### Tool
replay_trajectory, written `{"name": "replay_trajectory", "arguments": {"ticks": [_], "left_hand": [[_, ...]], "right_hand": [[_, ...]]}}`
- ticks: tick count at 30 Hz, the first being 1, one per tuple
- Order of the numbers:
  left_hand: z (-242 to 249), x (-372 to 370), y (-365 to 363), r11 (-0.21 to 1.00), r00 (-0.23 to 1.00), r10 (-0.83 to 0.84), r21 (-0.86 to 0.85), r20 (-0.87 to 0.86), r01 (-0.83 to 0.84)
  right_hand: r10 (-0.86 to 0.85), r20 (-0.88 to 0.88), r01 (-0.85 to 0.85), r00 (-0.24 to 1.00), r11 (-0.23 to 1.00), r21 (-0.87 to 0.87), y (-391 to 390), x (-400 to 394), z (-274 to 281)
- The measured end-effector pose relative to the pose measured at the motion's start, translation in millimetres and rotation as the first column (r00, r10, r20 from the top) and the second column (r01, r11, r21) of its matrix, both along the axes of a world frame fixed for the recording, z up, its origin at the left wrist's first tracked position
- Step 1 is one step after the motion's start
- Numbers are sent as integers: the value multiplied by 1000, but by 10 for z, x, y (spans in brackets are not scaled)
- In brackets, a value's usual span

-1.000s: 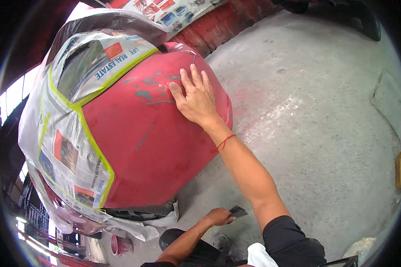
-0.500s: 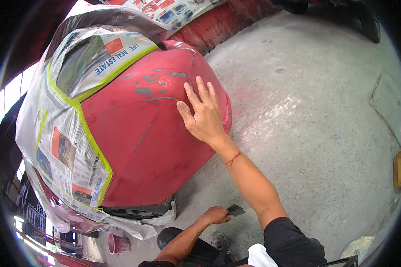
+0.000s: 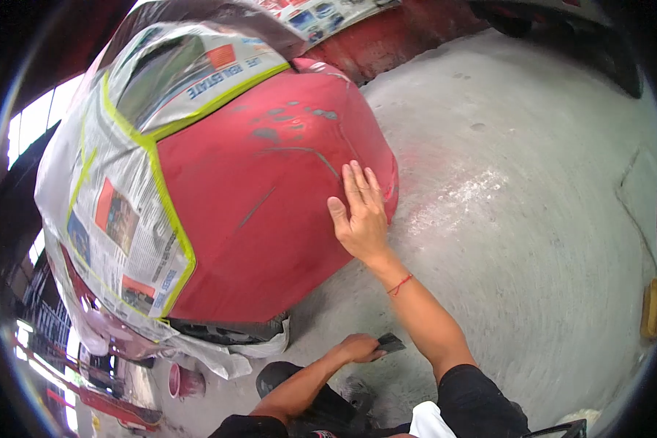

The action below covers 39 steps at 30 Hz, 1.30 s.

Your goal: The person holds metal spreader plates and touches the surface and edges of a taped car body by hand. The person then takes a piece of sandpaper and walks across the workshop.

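My right hand (image 3: 363, 219) lies flat with fingers stretched out on the red car panel (image 3: 226, 212), near its rounded right edge. Its fingertips are close to the end of a curved grey line in the paint. Grey patches (image 3: 266, 134) and a thin grey streak (image 3: 257, 207) mark the dull red surface farther up and to the left. Low in front of me, away from the panel, my left hand (image 3: 359, 348) is closed on a dark flat piece of sandpaper (image 3: 392, 342).
Newspaper (image 3: 153, 233), clear plastic and yellow-green tape (image 3: 174, 208) mask the car's windows. A wheel (image 3: 226, 332) shows below the panel. A red bucket (image 3: 187, 381) stands on the concrete floor (image 3: 533, 241). At the right lies a yellow block (image 3: 654, 308).
My right hand has slid down the panel toward me, from the grey patches to the end of the curved line. My view has shifted slightly. My left hand still grips the sandpaper.
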<state>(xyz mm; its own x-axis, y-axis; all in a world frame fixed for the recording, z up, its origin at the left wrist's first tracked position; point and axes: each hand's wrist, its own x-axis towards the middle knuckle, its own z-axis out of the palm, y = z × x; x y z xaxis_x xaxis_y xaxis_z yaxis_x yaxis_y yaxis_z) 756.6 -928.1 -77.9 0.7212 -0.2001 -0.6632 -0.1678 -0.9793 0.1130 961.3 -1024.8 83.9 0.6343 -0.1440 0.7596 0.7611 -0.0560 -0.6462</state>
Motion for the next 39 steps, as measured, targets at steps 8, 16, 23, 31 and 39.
{"name": "replay_trajectory", "arguments": {"ticks": [8,16,23,31,39], "left_hand": [[57,18,-90,996,998,65,-61,27,-63],[66,-6,-89,987,992,125,-101,12,-123],[218,17,-160,989,991,134,-69,-1,-134],[74,41,-96,985,986,161,-55,-37,-163],[149,-20,-84,995,994,75,-75,85,-68]], "right_hand": [[18,15,-17,1000,994,-110,154,-197,-526],[3,38,9,999,952,-305,237,-285,-1139],[18,28,-7,999,943,-334,289,-391,-1216],[-16,39,28,999,942,-336,306,-410,-1197],[28,300,91,954,922,-376,429,-713,-682]]}}
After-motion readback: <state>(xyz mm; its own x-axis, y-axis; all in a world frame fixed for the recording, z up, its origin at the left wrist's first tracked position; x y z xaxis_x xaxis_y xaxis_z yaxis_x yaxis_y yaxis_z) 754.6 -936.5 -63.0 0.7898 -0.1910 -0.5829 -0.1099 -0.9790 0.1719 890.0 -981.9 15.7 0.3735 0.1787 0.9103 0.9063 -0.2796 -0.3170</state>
